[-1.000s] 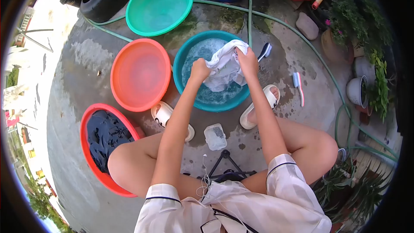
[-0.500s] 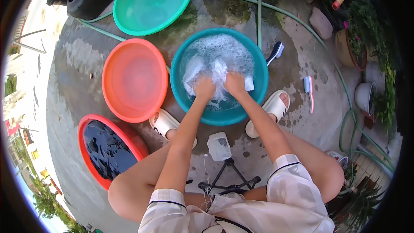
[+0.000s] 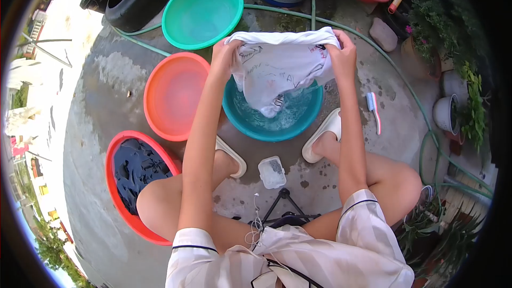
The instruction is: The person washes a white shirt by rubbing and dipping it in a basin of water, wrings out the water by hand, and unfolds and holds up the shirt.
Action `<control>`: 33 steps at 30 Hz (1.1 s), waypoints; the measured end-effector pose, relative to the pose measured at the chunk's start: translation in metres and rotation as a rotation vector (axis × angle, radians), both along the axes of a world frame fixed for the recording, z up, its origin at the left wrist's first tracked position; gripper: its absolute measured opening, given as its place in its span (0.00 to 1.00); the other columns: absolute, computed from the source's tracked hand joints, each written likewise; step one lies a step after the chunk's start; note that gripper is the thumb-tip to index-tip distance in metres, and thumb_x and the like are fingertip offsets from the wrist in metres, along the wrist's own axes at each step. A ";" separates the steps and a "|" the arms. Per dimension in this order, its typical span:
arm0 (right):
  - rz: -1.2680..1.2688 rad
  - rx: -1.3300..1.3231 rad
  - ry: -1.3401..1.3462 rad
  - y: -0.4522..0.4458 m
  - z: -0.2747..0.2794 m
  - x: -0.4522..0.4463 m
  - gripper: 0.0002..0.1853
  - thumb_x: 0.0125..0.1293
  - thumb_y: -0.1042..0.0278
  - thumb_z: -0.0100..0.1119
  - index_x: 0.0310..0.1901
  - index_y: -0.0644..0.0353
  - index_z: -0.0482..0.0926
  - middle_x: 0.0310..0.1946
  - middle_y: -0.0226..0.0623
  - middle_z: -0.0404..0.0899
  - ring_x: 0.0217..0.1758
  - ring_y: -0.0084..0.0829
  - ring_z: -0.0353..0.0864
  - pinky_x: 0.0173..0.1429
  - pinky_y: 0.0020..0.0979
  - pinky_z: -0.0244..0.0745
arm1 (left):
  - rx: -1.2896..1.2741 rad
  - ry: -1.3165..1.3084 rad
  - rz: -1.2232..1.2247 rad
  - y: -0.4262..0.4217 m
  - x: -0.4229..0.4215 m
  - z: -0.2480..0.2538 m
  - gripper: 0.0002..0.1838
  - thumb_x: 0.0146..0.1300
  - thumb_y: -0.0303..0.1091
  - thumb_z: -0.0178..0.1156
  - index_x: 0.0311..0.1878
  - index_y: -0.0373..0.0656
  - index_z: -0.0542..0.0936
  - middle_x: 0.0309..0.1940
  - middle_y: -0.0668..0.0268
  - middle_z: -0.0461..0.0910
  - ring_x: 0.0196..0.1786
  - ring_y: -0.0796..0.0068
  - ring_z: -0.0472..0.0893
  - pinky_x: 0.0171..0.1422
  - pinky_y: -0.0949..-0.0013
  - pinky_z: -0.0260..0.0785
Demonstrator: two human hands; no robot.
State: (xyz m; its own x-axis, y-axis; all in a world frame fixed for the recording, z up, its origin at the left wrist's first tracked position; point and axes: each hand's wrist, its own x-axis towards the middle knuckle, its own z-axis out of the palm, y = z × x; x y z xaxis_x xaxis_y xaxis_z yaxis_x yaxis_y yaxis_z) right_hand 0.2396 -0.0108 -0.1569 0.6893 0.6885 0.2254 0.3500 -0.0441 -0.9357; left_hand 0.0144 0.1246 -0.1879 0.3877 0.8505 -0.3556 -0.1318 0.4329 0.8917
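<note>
A wet white shirt (image 3: 282,64) with dark and red printed lettering is stretched between my two hands above the teal basin (image 3: 273,137). My left hand (image 3: 225,56) grips its upper left corner, and my right hand (image 3: 343,53) grips the upper right corner. The lower end of the cloth hangs down into the basin, close to or touching the soapy water (image 3: 296,108). Whether the cloth is a T-shirt or another garment is hard to tell from its folds.
Left stand an orange basin (image 3: 150,96), a green basin (image 3: 237,6) and a red tub (image 3: 110,173) of dark cloth in water. A brush (image 3: 374,112) lies right, near a hose (image 3: 410,74). A clear plastic container (image 3: 272,173) sits between my feet. Potted plants (image 3: 450,112) line the right side.
Both hands have risen out of the basin and spread apart, lifting the white cloth from the suds and opening it out. The view has shifted slightly.
</note>
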 end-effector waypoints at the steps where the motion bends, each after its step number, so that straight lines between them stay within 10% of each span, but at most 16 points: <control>1: 0.057 0.092 0.023 0.001 0.034 -0.004 0.12 0.49 0.72 0.59 0.37 0.65 0.77 0.31 0.33 0.78 0.35 0.22 0.75 0.42 0.23 0.69 | 0.005 -0.158 -0.025 -0.007 -0.001 0.045 0.10 0.53 0.26 0.52 0.38 0.33 0.76 0.33 0.62 0.78 0.35 0.74 0.78 0.40 0.74 0.69; 7: 0.517 0.495 0.128 -0.015 0.232 -0.035 0.11 0.58 0.73 0.52 0.42 0.64 0.74 0.35 0.30 0.76 0.36 0.19 0.74 0.40 0.20 0.69 | 0.244 -0.726 -0.438 -0.028 -0.021 0.223 0.14 0.58 0.30 0.50 0.43 0.33 0.76 0.41 0.58 0.77 0.45 0.67 0.77 0.51 0.64 0.67; 14: 0.413 0.554 0.143 -0.017 0.279 -0.059 0.10 0.60 0.73 0.49 0.42 0.64 0.75 0.34 0.31 0.76 0.36 0.21 0.75 0.40 0.20 0.69 | 0.732 -0.370 -0.355 -0.075 -0.001 0.301 0.13 0.58 0.36 0.54 0.41 0.36 0.73 0.37 0.64 0.77 0.39 0.73 0.77 0.42 0.72 0.69; 17: 0.325 0.247 0.032 -0.013 0.189 -0.043 0.09 0.61 0.70 0.53 0.41 0.63 0.76 0.32 0.27 0.76 0.33 0.17 0.73 0.38 0.22 0.68 | 0.915 0.221 -0.280 -0.081 0.018 0.231 0.27 0.46 0.38 0.64 0.46 0.29 0.71 0.42 0.53 0.77 0.43 0.59 0.78 0.49 0.64 0.69; 20: 0.188 -0.143 -0.093 -0.003 0.059 -0.042 0.17 0.57 0.56 0.53 0.35 0.64 0.79 0.28 0.50 0.78 0.33 0.43 0.79 0.38 0.36 0.70 | 0.821 0.743 -0.351 -0.082 0.035 0.107 0.35 0.38 0.37 0.69 0.49 0.30 0.66 0.40 0.45 0.76 0.45 0.52 0.77 0.48 0.62 0.69; 21: 0.175 -0.284 -0.183 -0.011 0.028 -0.048 0.16 0.57 0.57 0.50 0.31 0.64 0.79 0.27 0.51 0.77 0.34 0.50 0.78 0.38 0.39 0.70 | 0.774 0.840 -0.381 -0.081 0.035 0.057 0.28 0.39 0.32 0.67 0.41 0.31 0.64 0.35 0.41 0.77 0.41 0.41 0.77 0.44 0.53 0.71; 25: 0.082 -0.568 -0.253 -0.028 -0.113 -0.055 0.16 0.58 0.59 0.50 0.42 0.61 0.75 0.46 0.52 0.72 0.46 0.50 0.73 0.50 0.41 0.68 | 0.462 1.251 -0.597 -0.089 0.009 -0.085 0.23 0.48 0.41 0.62 0.44 0.38 0.72 0.39 0.49 0.78 0.44 0.48 0.78 0.45 0.53 0.71; 30: 0.130 -0.741 -0.620 -0.042 -0.204 -0.089 0.23 0.55 0.65 0.55 0.55 0.53 0.70 0.61 0.47 0.59 0.62 0.47 0.60 0.62 0.51 0.56 | 1.164 1.470 -0.521 -0.123 -0.004 -0.200 0.25 0.59 0.40 0.51 0.61 0.45 0.65 0.49 0.53 0.72 0.57 0.52 0.69 0.59 0.52 0.61; 33: 0.549 -0.664 -0.809 -0.042 -0.244 -0.089 0.28 0.53 0.65 0.57 0.58 0.51 0.66 0.61 0.45 0.60 0.63 0.48 0.60 0.60 0.54 0.57 | 1.146 1.350 -0.797 -0.106 -0.017 -0.239 0.29 0.60 0.41 0.49 0.65 0.46 0.58 0.53 0.51 0.67 0.59 0.50 0.66 0.61 0.49 0.56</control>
